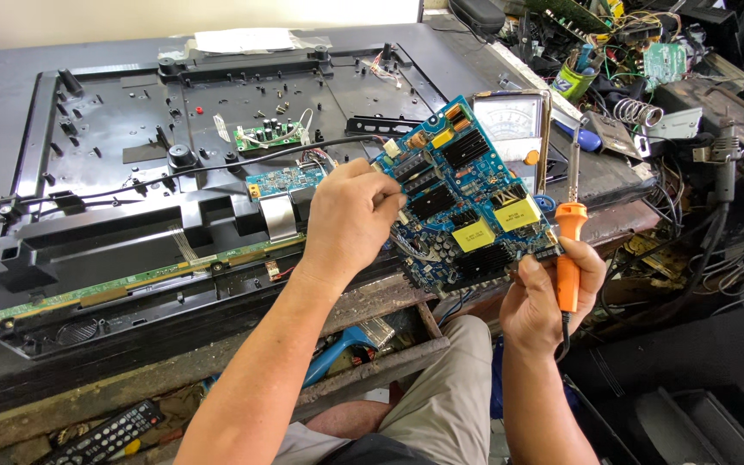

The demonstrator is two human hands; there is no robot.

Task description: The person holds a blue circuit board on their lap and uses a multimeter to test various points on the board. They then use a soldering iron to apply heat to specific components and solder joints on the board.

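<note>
Blue circuit board (467,202), studded with yellow blocks and black heat sinks, stands tilted on the front edge of the workbench (62,366), just at 3 o'clock from the opened flat-screen chassis (131,172). The left hand (350,220) curls over the board's 9 o'clock edge, fingers pressed together and seemingly pinching something small there; what it is I cannot tell. The right hand (548,297) is closed around the orange handle of a soldering iron (570,232), whose shaft rises toward 12 o'clock alongside the board's 3 o'clock edge.

As I judge it, the iron's shaft sits near enough to the board's edge and to the analog meter (510,125) behind it to scorch either if the wrist tips. The propped board could also slide off the bench lip.

An open drawer (389,357) below the bench, at 6 o'clock, holds a blue-handled tool (333,357); the rest of its contents are hidden.
</note>
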